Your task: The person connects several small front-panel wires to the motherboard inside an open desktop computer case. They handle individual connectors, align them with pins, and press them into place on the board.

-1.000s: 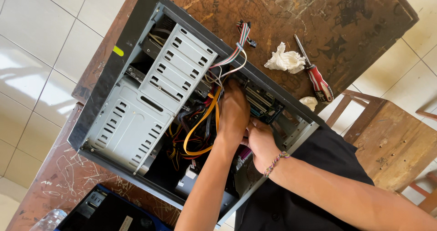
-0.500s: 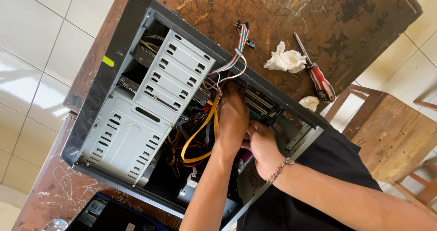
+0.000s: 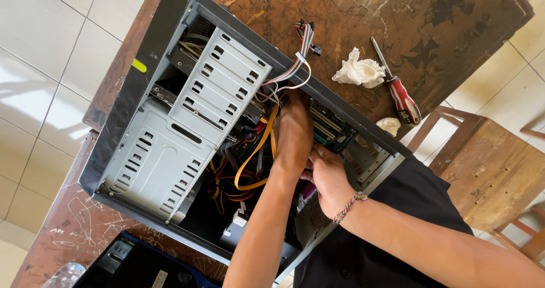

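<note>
Open PC case [image 3: 153, 157] lies on its side on the scratched wooden table [image 3: 363, 9], w/ both hands deep inside, near the case's right end. Left hand [image 3: 292, 134] reaches down by the orange flat cable [image 3: 255, 154]; its fingers are curled down into the wiring, but can't tell if they're gripping anything, tips hidden. Right hand [image 3: 326, 177] sits just below the left, touching it, fingers [image 3: 311, 154] bent inward toward the green board w/ slots [image 3: 329, 129]; grip also hidden, so can't tell. My read: the work is on a connector or part at the board, right under the fingertips, betw. the drive cage [image 3: 216, 89] and the case's right wall. To do it well: keep loose cables pushed aside w/ one hand, pull or press straight, no twisting, don't yank wires. Outside the case, above its rim: striped ribbon cable [image 3: 304, 44], crumpled tissue [image 3: 357, 72], red-handled screwdriver [image 3: 400, 95].
</note>
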